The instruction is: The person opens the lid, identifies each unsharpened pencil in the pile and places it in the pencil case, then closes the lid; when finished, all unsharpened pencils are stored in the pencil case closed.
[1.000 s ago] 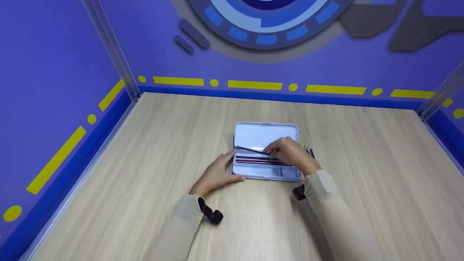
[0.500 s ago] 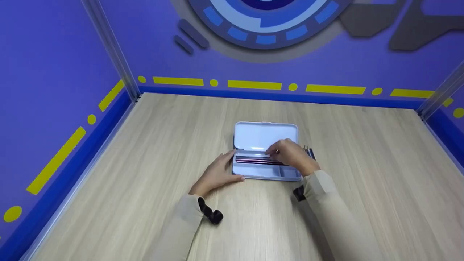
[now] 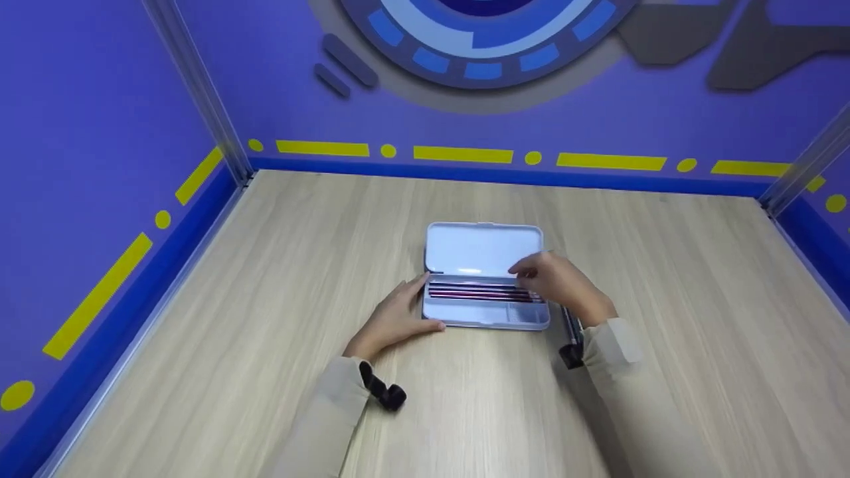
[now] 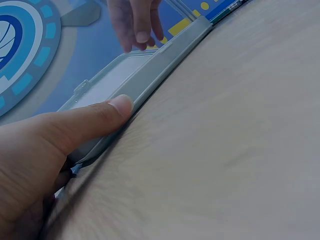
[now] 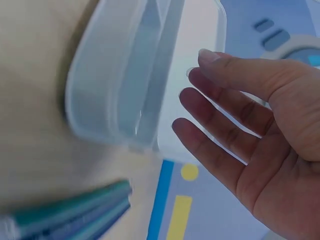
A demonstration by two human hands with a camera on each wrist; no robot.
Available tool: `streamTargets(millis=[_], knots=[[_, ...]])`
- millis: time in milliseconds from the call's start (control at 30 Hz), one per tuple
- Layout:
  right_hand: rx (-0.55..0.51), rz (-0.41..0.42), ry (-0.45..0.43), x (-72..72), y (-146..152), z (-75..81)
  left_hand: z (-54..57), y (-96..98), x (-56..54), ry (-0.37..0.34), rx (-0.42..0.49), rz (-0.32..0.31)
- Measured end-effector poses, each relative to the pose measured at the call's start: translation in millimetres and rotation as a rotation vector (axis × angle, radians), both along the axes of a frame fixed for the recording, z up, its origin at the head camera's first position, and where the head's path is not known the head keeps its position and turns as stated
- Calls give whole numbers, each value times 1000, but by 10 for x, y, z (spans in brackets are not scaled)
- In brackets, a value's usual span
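A pale pencil case (image 3: 478,321) lies with its lid (image 3: 483,247) raised on the table. Several dark and reddish pencils (image 3: 478,292) lie lengthwise in its rear part. My left hand (image 3: 392,320) holds the case at its left end; in the left wrist view the thumb presses the long front wall, the other fingers partly hidden behind the end. Over the right end hovers my right hand (image 3: 561,282), its fingers loosely bent; the right wrist view shows nothing between thumb and fingers.
More pencils (image 5: 75,212) lie on the table just right of the case, partly under my right wrist. Front right in the case is a small compartment (image 3: 524,312). Blue walls (image 3: 465,119) close off the table (image 3: 319,232) at the back and sides.
A dark pencil pinched in my right hand was lowered into the case and let go. The right hand then moved right and its fingers loosened. My left hand stays put.
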State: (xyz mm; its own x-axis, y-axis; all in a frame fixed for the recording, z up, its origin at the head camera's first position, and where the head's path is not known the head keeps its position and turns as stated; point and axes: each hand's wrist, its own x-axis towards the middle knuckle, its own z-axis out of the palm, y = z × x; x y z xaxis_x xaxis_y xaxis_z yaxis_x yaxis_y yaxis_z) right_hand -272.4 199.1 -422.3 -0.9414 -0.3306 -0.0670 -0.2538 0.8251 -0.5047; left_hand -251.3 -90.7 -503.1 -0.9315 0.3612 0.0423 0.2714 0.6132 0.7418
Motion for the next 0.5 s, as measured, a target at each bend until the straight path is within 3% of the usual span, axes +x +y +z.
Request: streamTargets(millis=[267, 500], knots=[[-31, -19, 48, 82, 436, -6, -23, -2, -7, -9, -14, 3], [-21, -75, -27, 164, 715, -44, -19, 0, -5, -10, -2, 1]])
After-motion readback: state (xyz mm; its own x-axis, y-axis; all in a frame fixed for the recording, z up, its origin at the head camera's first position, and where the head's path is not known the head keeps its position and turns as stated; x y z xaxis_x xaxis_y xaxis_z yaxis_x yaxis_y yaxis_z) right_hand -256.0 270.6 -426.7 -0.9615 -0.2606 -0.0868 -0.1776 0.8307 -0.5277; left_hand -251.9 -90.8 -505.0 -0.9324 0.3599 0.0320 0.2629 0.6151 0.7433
